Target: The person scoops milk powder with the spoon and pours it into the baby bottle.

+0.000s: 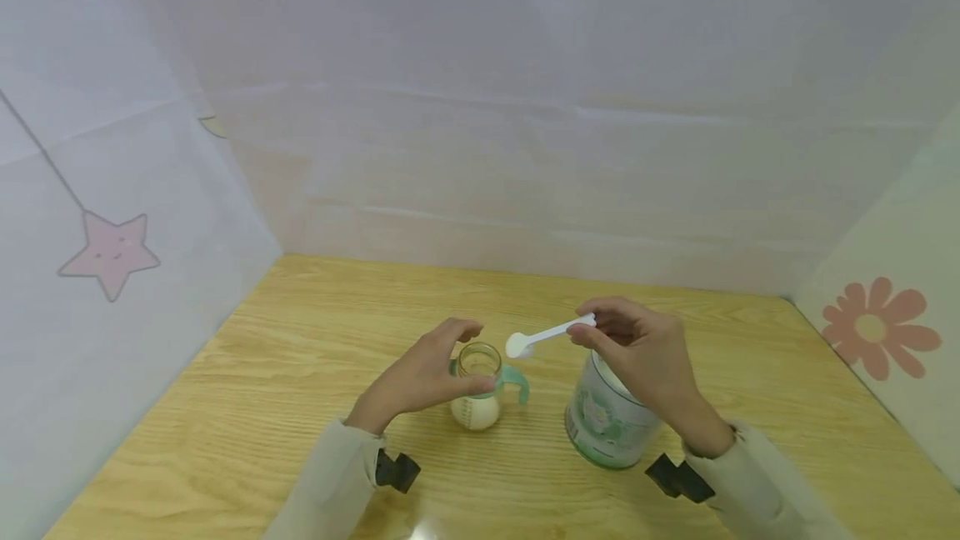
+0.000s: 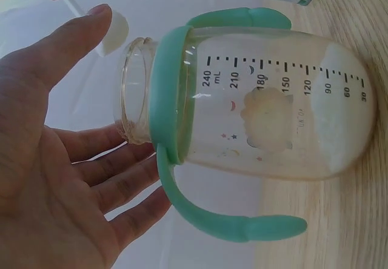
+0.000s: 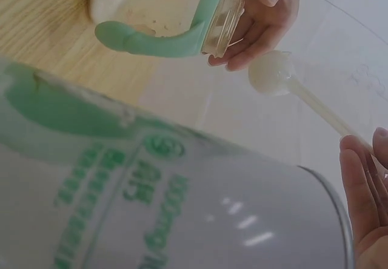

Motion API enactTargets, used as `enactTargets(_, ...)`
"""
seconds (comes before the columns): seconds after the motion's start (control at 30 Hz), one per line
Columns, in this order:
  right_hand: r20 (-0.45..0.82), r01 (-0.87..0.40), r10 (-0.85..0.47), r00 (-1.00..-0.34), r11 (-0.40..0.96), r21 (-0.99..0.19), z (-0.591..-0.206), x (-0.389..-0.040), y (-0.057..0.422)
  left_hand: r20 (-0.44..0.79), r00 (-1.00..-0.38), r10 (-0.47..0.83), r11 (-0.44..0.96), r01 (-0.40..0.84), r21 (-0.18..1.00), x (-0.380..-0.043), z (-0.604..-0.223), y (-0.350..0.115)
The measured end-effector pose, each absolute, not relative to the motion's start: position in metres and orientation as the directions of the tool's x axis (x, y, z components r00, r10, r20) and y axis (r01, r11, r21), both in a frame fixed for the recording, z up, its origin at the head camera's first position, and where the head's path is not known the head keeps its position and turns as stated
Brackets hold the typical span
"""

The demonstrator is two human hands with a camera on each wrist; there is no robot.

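Note:
A clear baby bottle [image 1: 476, 415] with a green collar and two green handles [image 2: 242, 228] stands uncapped on the table, white contents at its bottom. My left hand [image 1: 427, 372] is spread around the bottle's neck, thumb apart from the fingers; the fingertips are right by the neck and collar. Between finger and thumb, my right hand [image 1: 648, 348] pinches the handle end of a white measuring scoop [image 1: 551, 332]. Pale powder fills the scoop's bowl [image 3: 271, 73], which hangs just right of the bottle's mouth. Below the right hand is a milk powder can [image 1: 606, 427], its top partly hidden.
The wood-grain table [image 1: 360, 298] is bordered by pale cloth walls at the back and sides. A pink star [image 1: 112, 252] decorates the left wall, a red flower [image 1: 877, 327] the right one. Dark straps [image 1: 678, 477] cross both wrists.

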State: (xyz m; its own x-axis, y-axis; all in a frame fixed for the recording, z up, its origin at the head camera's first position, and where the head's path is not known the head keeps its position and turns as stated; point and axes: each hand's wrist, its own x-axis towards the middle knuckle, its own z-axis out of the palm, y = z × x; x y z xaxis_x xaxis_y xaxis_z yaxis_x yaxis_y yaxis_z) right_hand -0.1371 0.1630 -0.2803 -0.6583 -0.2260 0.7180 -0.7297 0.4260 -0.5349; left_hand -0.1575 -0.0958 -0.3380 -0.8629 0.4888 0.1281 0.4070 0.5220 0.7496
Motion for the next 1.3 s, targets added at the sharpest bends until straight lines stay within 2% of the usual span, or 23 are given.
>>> enactTargets(0.73, 0.716, -0.741, -0.250, -0.652, 0.411, -0.531, -0.293, -0.140, 0.145, 0.076, -0.866, 0.494, 0.531, 0.370, 0.762, -0.162, -0.351, -0.104)
enactTargets(1.3, 0.752, -0.784, -0.289, -0.593, 0.421, -0.456, -0.302, -0.142, 0.138, 0.076, -0.859, 0.506, 0.515, 0.372, 0.772, -0.165, -0.356, -0.104)
